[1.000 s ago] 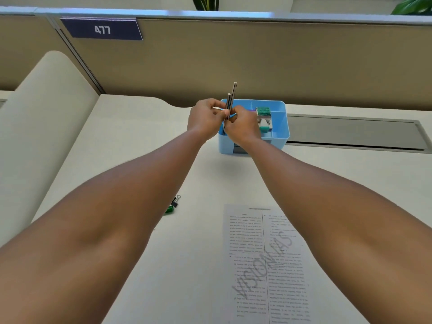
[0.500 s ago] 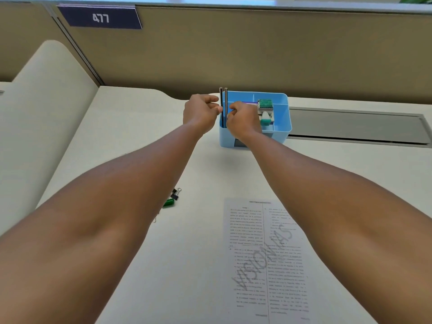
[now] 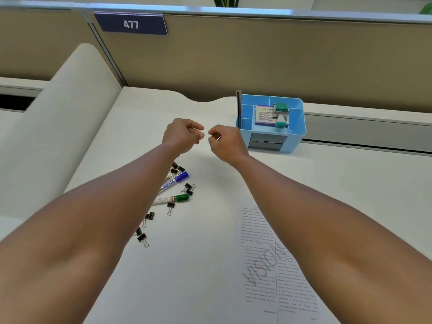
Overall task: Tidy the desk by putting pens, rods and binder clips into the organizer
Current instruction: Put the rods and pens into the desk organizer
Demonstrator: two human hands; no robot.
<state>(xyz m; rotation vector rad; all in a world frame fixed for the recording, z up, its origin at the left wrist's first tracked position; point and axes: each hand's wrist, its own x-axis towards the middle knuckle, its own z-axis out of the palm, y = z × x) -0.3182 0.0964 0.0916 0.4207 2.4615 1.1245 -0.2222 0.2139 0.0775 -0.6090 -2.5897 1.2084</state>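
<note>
The blue organizer (image 3: 302,120) stands at the back of the desk. Two dark rods (image 3: 239,108) stand upright in its left corner compartment. My left hand (image 3: 183,134) and my right hand (image 3: 224,141) hover side by side over the desk, left of the organizer, fingers curled and holding nothing. Below my left forearm lie a blue-capped marker (image 3: 175,180), a green-capped marker (image 3: 174,199) and several black binder clips (image 3: 188,188), partly hidden by the arm.
Inside the organizer sit a small white box (image 3: 264,115) and a green-topped stamp (image 3: 281,114). A printed sheet (image 3: 268,253) lies on the desk at the near right. A beige partition (image 3: 233,57) closes the back; a cable slot (image 3: 364,132) runs right of the organizer.
Both hands let go of the rods, which now stand in the organizer, and drew back to the left and nearer. The view shifted, revealing the markers and clips.
</note>
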